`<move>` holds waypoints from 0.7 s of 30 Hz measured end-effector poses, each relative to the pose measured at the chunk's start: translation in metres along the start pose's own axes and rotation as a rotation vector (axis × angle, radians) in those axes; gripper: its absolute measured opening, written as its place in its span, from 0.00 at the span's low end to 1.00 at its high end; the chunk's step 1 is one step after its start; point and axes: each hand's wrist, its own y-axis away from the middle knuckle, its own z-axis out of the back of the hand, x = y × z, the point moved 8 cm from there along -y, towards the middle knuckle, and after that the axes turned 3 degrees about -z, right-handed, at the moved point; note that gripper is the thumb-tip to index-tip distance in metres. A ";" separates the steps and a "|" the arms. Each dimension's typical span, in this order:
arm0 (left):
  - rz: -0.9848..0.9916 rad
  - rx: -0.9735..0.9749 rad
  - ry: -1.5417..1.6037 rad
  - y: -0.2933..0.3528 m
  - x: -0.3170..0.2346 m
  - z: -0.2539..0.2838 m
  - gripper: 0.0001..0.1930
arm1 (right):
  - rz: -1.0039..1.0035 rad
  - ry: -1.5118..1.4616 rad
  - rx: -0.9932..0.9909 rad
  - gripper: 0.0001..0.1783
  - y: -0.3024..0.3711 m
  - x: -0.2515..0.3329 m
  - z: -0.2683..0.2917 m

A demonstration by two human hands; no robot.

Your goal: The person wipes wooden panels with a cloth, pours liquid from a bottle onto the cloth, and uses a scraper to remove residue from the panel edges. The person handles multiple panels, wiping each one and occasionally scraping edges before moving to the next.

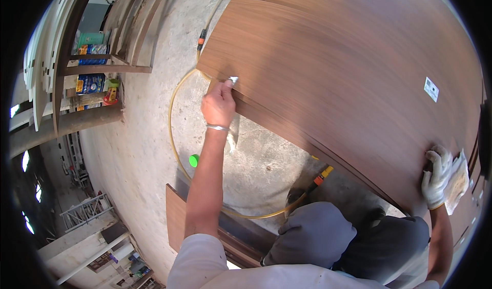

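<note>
A large wood-grain panel (328, 63) slants across the view in front of me. At its left edge, my bare left hand (219, 104) pinches a small silvery-white piece (233, 80) against the panel's corner area; its kind is too small to make out. My right hand (437, 173), in a white knit glove, is at the panel's near right side with its fingers curled. What those fingers hold, if anything, is hidden. Right beside the glove is a crumpled off-white, brown-stained piece (456, 184), perhaps cloth. A white printed label (431, 89) sticks to the panel's face.
A yellow hose (172, 130) with black-and-orange couplings (318, 179) loops over the concrete floor (146, 150). A green cap (193, 160) lies inside the loop. Another brown board (176, 214) is by my left arm. Wooden racks (105, 69) with blue packages stand at left.
</note>
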 end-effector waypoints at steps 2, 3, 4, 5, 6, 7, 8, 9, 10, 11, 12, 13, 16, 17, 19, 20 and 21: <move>-0.054 0.031 0.001 0.018 -0.025 -0.007 0.17 | -0.001 -0.005 0.003 0.23 0.002 0.000 0.001; -0.074 0.044 0.019 0.025 -0.037 -0.008 0.16 | 0.000 -0.007 0.005 0.23 0.002 -0.001 0.001; -0.068 0.041 0.025 0.025 -0.036 -0.008 0.17 | 0.007 -0.012 0.003 0.23 0.001 -0.001 0.002; -0.061 0.038 0.031 0.024 -0.033 -0.007 0.17 | 0.006 -0.009 0.006 0.23 0.001 -0.002 0.003; -0.055 0.036 0.039 0.021 -0.030 -0.007 0.18 | 0.004 -0.004 0.008 0.23 0.001 -0.002 0.003; -0.022 0.020 0.013 0.014 -0.027 0.000 0.18 | 0.001 -0.005 0.010 0.23 0.002 -0.001 0.002; -0.003 0.009 0.018 0.009 -0.019 0.003 0.17 | 0.004 0.000 0.016 0.22 0.001 0.000 0.001; 0.015 -0.002 0.023 0.006 -0.011 0.004 0.17 | 0.007 0.006 0.021 0.21 -0.001 0.001 0.000; 0.033 -0.011 0.035 0.003 -0.010 0.004 0.17 | 0.007 0.017 0.028 0.20 -0.001 0.001 0.000; 0.016 -0.005 0.011 0.008 -0.015 0.003 0.17 | 0.006 0.010 0.023 0.20 -0.001 0.000 0.001; -0.006 0.015 0.029 0.016 -0.022 -0.001 0.18 | 0.006 0.003 0.018 0.20 -0.001 0.000 0.001; -0.028 0.036 0.049 0.024 -0.031 -0.006 0.18 | 0.004 -0.001 0.014 0.20 0.000 -0.001 0.001; -0.071 0.055 0.061 0.034 -0.051 -0.007 0.18 | 0.006 0.001 0.005 0.20 0.003 -0.003 0.002; -0.069 0.049 0.048 0.031 -0.047 -0.005 0.19 | 0.003 0.004 0.013 0.20 0.002 -0.002 0.002; -0.013 0.031 0.020 0.019 -0.032 -0.001 0.18 | -0.007 0.014 0.031 0.20 0.000 0.001 0.002; 0.001 0.034 0.034 0.020 -0.029 0.000 0.19 | -0.003 0.000 0.016 0.22 -0.002 0.003 0.004; 0.014 0.038 0.046 0.021 -0.026 0.000 0.19 | 0.001 -0.014 0.001 0.23 -0.004 0.006 0.004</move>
